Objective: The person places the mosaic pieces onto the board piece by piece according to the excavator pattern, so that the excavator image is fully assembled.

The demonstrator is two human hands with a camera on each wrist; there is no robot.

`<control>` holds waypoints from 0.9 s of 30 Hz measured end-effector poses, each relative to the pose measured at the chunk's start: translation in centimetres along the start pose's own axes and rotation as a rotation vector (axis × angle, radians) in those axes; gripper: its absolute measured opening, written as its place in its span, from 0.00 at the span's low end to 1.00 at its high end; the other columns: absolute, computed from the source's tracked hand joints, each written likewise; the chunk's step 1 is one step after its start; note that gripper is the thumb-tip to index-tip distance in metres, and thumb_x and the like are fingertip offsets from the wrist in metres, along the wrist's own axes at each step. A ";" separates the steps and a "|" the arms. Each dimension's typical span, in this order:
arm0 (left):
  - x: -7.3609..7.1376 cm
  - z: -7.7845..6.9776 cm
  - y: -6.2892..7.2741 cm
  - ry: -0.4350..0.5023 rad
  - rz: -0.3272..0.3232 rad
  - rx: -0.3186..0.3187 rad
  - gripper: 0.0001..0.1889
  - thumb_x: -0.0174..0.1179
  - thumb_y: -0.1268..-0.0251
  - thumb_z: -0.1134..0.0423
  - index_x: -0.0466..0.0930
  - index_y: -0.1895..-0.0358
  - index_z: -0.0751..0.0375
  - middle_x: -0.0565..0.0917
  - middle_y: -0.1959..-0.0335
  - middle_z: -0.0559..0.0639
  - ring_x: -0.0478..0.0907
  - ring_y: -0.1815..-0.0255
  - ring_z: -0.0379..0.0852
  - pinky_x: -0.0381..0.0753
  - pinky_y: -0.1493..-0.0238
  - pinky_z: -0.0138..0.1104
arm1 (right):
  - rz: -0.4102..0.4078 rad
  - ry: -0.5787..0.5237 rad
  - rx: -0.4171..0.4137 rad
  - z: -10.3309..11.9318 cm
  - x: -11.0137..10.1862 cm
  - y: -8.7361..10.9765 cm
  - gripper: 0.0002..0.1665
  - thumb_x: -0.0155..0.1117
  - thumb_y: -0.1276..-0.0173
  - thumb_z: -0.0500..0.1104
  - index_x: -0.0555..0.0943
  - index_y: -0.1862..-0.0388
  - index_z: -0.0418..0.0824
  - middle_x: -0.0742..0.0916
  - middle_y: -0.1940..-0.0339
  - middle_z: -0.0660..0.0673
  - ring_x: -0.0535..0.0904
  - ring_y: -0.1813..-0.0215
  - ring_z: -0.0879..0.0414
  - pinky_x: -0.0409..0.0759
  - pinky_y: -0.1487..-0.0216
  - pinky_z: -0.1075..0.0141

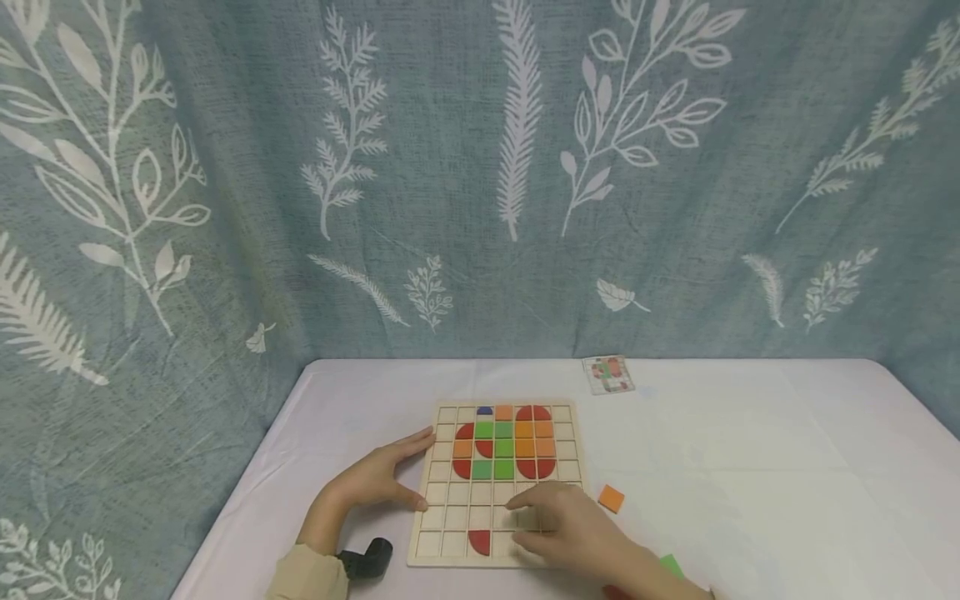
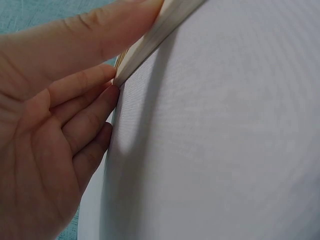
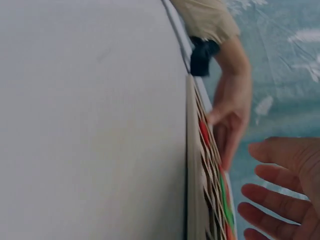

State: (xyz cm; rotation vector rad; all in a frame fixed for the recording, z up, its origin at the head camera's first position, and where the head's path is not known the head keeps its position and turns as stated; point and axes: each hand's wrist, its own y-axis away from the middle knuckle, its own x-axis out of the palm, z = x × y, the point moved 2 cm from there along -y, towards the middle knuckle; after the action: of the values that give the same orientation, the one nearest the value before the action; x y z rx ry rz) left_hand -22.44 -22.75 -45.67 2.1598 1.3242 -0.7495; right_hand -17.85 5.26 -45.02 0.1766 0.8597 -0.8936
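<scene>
A wooden grid board (image 1: 444,518) lies on the white table, with red rounded tiles (image 1: 527,468), green tiles (image 1: 504,469) and orange tiles (image 1: 462,448) set in its upper squares. One red quarter-circle tile (image 1: 480,542) sits alone in the bottom row. My left hand (image 1: 371,477) rests its thumb and fingertips along the board's left edge, a contact also visible in the left wrist view at the board edge (image 2: 150,45). Over the lower right squares hovers my right hand (image 1: 577,529), fingers apart. In the right wrist view that hand (image 3: 290,190) holds nothing.
A loose orange square (image 1: 611,498) lies right of the board. Partly behind the right forearm are a green piece (image 1: 671,565) and a red piece (image 1: 615,592). A patterned card (image 1: 609,375) lies near the table's back edge, before a leaf-print curtain (image 1: 465,167).
</scene>
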 end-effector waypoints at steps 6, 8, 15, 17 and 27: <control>-0.2 0.1 0.0 0.000 0.004 0.000 0.52 0.75 0.69 0.56 0.60 0.33 0.67 0.55 0.29 0.62 0.48 0.29 0.65 0.50 0.32 0.57 | -0.176 0.059 0.014 -2.0 -3.1 2.5 0.15 0.68 0.43 0.43 0.82 0.55 0.43 0.86 0.57 0.54 0.81 0.53 0.57 0.81 0.54 0.60; -0.2 0.1 0.0 0.002 0.003 -0.001 0.52 0.75 0.69 0.57 0.60 0.33 0.67 0.55 0.29 0.62 0.48 0.29 0.65 0.50 0.32 0.57 | -0.231 0.087 0.022 -2.8 -4.0 3.3 0.16 0.70 0.45 0.40 0.82 0.56 0.42 0.86 0.58 0.52 0.82 0.56 0.56 0.82 0.58 0.61; -0.3 0.1 0.2 0.021 0.005 -0.003 0.52 0.75 0.69 0.57 0.60 0.33 0.68 0.55 0.29 0.63 0.47 0.29 0.66 0.49 0.32 0.58 | -0.254 0.188 0.242 -5.3 -5.3 5.0 0.19 0.73 0.51 0.38 0.83 0.57 0.42 0.86 0.59 0.51 0.81 0.54 0.53 0.81 0.54 0.57; -0.3 0.0 0.1 0.028 0.007 -0.003 0.51 0.75 0.69 0.58 0.60 0.33 0.68 0.54 0.29 0.63 0.47 0.29 0.66 0.49 0.32 0.58 | -0.228 0.195 0.295 -5.7 -5.3 5.1 0.19 0.73 0.52 0.39 0.83 0.57 0.43 0.86 0.58 0.51 0.81 0.52 0.52 0.79 0.51 0.55; -0.2 -0.1 0.0 0.046 0.012 0.003 0.51 0.75 0.68 0.58 0.61 0.33 0.68 0.54 0.29 0.64 0.47 0.29 0.66 0.48 0.32 0.59 | -0.250 0.232 0.222 -6.1 -5.0 4.8 0.15 0.73 0.52 0.36 0.84 0.62 0.44 0.87 0.62 0.53 0.82 0.56 0.55 0.81 0.54 0.59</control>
State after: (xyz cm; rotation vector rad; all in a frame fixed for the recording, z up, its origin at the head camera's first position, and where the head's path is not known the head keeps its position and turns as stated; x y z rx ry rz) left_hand -22.47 -22.81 -45.45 2.1972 1.3330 -0.7013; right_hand -19.51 14.21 -46.48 0.3778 1.0112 -1.2207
